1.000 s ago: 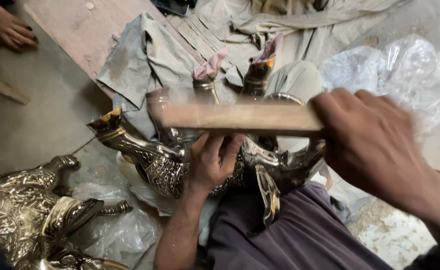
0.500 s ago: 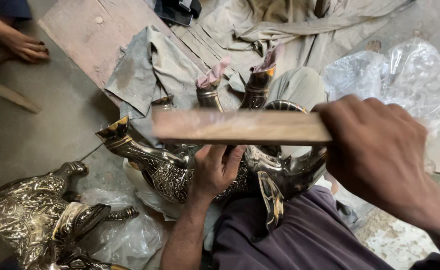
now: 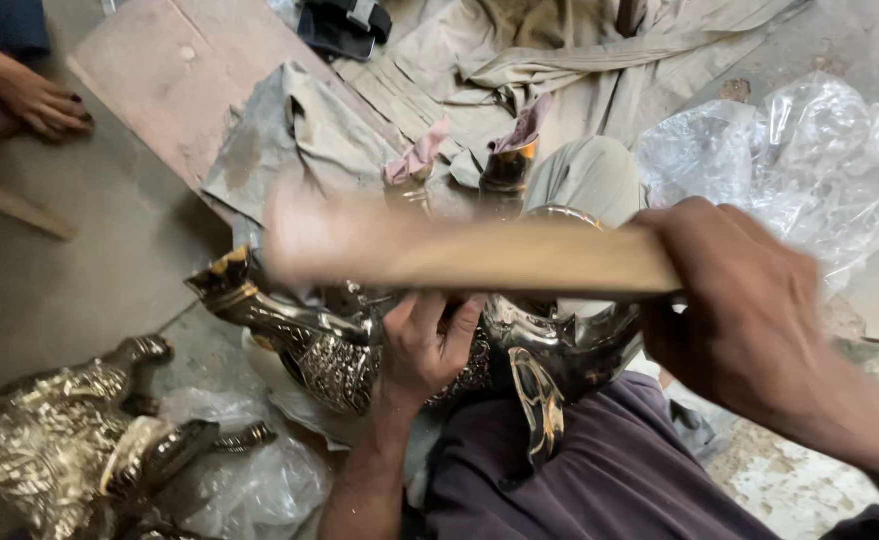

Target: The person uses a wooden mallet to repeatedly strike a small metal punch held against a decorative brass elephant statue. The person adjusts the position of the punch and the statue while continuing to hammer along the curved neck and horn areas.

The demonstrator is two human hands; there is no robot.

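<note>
Right hand point(image 3: 750, 310) grips one end of a flat wooden stick point(image 3: 480, 255), blurred, held level above an ornate metal figure point(image 3: 360, 345) resting on the lap. Left hand point(image 3: 428, 345) clasps the figure's middle from below.

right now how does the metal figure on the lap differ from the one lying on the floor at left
The lap figure is darker and silvery, gripped by the left hand under a wooden stick; the floor figure looks golden, lies untouched on clear plastic. Both are ornate embossed metal.
</note>
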